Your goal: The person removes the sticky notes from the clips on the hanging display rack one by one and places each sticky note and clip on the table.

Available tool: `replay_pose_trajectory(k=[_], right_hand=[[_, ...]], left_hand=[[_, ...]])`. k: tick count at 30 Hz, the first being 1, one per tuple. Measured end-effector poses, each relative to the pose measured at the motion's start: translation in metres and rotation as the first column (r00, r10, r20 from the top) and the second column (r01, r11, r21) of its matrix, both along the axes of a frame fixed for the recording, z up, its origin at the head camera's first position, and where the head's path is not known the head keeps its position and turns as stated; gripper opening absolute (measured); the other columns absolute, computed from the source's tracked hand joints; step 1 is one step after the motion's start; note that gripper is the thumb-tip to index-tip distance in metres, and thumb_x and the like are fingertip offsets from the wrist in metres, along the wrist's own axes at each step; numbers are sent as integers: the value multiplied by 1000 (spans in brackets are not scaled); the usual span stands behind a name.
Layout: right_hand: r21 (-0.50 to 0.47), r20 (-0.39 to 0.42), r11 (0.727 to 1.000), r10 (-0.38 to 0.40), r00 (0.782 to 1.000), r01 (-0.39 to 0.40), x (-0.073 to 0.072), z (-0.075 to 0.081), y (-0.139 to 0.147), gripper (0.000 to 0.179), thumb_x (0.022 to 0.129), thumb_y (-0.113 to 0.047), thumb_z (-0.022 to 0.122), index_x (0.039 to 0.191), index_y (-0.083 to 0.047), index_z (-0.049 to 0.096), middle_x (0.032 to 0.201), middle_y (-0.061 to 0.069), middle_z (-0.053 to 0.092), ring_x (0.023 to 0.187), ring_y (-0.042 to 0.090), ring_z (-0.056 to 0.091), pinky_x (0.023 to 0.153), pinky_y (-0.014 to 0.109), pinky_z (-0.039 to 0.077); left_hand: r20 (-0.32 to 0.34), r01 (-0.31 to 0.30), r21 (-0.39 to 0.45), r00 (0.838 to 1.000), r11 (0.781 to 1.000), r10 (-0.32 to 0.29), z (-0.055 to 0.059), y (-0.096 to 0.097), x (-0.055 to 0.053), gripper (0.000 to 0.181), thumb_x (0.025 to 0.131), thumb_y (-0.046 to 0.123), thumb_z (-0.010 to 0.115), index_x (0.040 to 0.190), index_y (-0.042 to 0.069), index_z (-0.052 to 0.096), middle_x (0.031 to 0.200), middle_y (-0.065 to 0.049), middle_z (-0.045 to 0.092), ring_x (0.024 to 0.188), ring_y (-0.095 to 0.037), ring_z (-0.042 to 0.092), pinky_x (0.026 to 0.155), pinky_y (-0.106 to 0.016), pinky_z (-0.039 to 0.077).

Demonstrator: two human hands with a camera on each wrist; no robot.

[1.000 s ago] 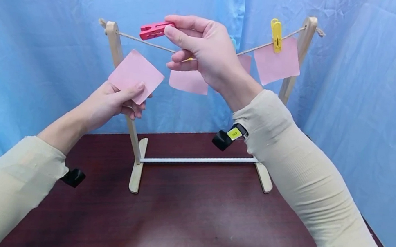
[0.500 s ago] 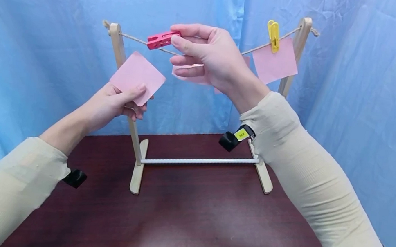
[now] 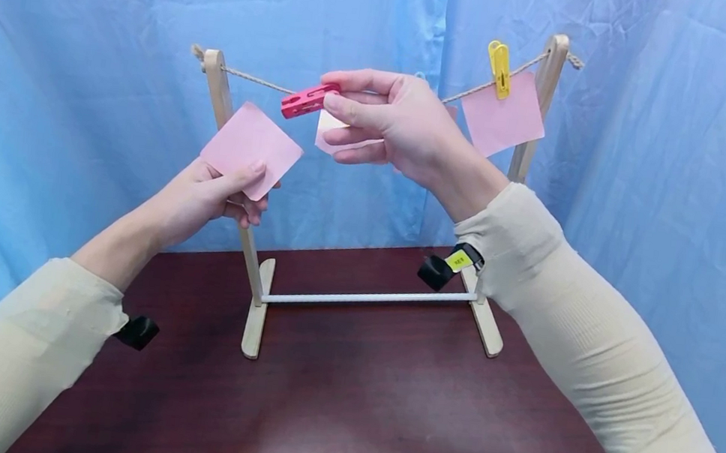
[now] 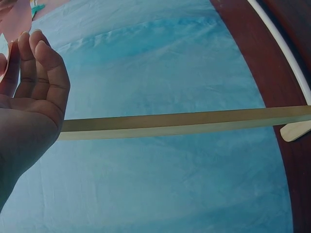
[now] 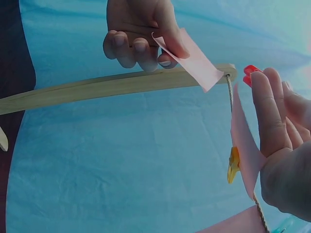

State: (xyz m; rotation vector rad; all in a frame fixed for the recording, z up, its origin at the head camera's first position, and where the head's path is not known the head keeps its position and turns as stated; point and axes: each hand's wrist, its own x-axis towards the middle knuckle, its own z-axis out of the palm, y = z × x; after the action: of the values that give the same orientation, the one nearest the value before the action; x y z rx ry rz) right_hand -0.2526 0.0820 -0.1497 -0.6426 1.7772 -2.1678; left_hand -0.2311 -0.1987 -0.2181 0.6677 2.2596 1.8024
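Observation:
My left hand (image 3: pixel 206 196) pinches a square pink paper (image 3: pixel 253 149) between thumb and fingers, in front of the rack's left post. Thumb and forefinger of my right hand (image 3: pixel 402 125) pinch a red clothespin (image 3: pixel 306 101), its jaw end pointing left toward the paper. Behind the clothespin runs the rope (image 3: pixel 258 80). Another pink paper (image 3: pixel 330 132) hangs behind my right fingers, mostly covered; in the right wrist view a yellow clothespin (image 5: pixel 233 165) holds it on the rope. In that view the red clothespin (image 5: pixel 250 74) shows just beyond my fingertips.
A wooden rack with a left post (image 3: pixel 218 92), a right post (image 3: pixel 547 79) and a white crossbar (image 3: pixel 368 299) stands on the dark red table (image 3: pixel 327 403). At right, a yellow clothespin (image 3: pixel 500 69) holds a pink paper (image 3: pixel 509 116). A blue curtain (image 3: pixel 672 144) hangs behind.
My right hand has moved down and slightly right with the red clothespin, from above the rope to in front of it. My left hand and its paper have barely shifted.

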Motion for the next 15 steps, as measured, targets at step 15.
replay_pose_trajectory(k=[15], right_hand=[[132, -15, 987, 92, 996, -89, 7, -20, 22, 40, 100, -12, 66, 139, -8, 60, 127, 16, 68, 98, 34, 72, 74, 45, 61]], left_hand=[[-3, 36, -36, 999, 999, -36, -10, -2, 5, 28, 106, 27, 56, 107, 2, 69, 82, -10, 68, 71, -22, 66, 67, -31, 56]])
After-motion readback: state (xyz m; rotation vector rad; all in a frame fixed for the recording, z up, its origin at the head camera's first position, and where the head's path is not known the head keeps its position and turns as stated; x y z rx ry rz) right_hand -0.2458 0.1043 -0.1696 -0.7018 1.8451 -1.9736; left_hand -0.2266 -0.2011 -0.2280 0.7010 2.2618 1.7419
